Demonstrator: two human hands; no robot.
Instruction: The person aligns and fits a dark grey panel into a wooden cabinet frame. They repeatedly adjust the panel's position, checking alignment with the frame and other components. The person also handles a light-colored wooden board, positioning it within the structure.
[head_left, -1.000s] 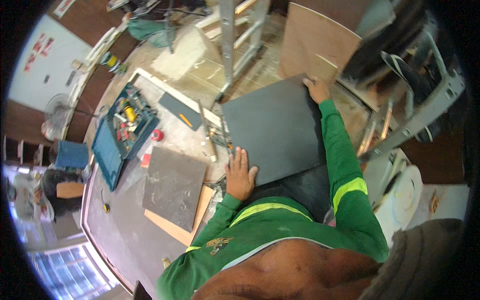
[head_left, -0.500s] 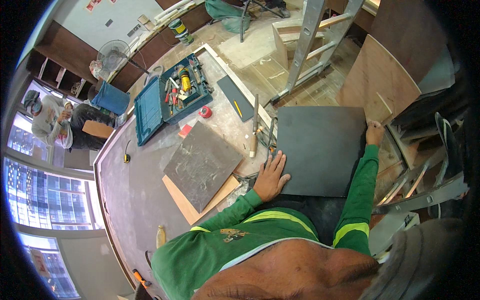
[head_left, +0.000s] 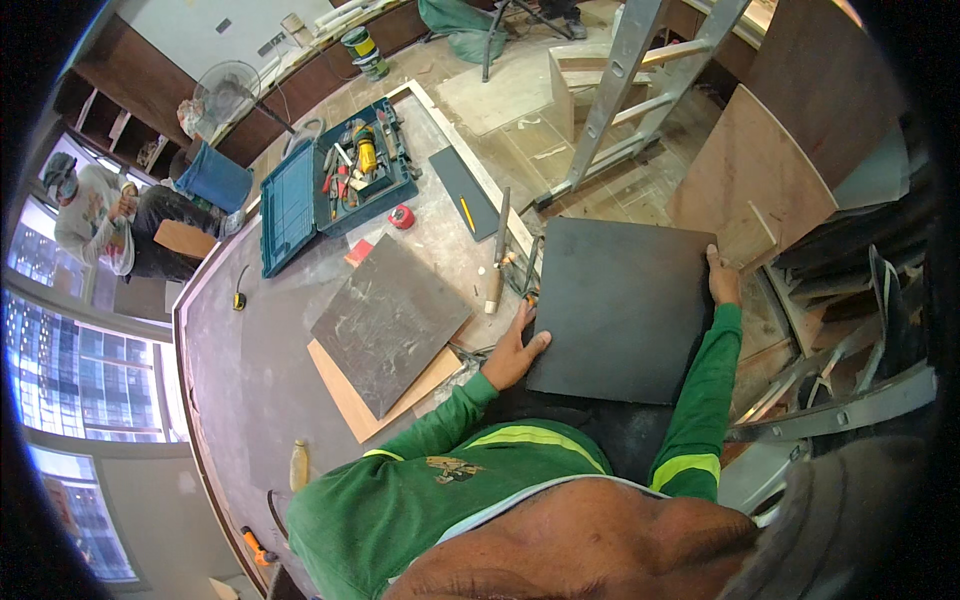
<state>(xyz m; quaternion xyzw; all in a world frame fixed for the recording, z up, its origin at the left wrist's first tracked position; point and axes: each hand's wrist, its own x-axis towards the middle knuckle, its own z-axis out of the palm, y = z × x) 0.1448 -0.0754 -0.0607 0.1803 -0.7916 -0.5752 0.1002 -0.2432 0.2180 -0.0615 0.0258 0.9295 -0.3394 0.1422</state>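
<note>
Holding a dark square board (head_left: 625, 310) between two hands, above the lap and just right of the table (head_left: 245, 370). Gripping its left edge with the left hand (head_left: 510, 355), loosely bent, with thumb set apart from the fingers and touching the edge; cannot tell how far beneath the fingertips go. Clasping the far right corner with the right hand (head_left: 723, 278), nearly closed, with fingers bent around the edge. Having a long tool (head_left: 493, 285) with a pale handle just beyond the left hand, and a brown board (head_left: 392, 325) left of it, lying askew over a pale wood sheet (head_left: 360, 408). Seeing farther along the tabletop a red tape measure (head_left: 401, 216), an open blue toolbox (head_left: 288, 208) full of tools and a narrow dark strip (head_left: 460, 180) with a yellow pencil-like thing (head_left: 467, 213) on top. Facing a metal ladder (head_left: 612, 100) on the floor beyond, with a plywood panel (head_left: 760, 180) to the right and a seated co-worker (head_left: 110, 225) off to the far left, near a blue bin (head_left: 216, 178).
</note>
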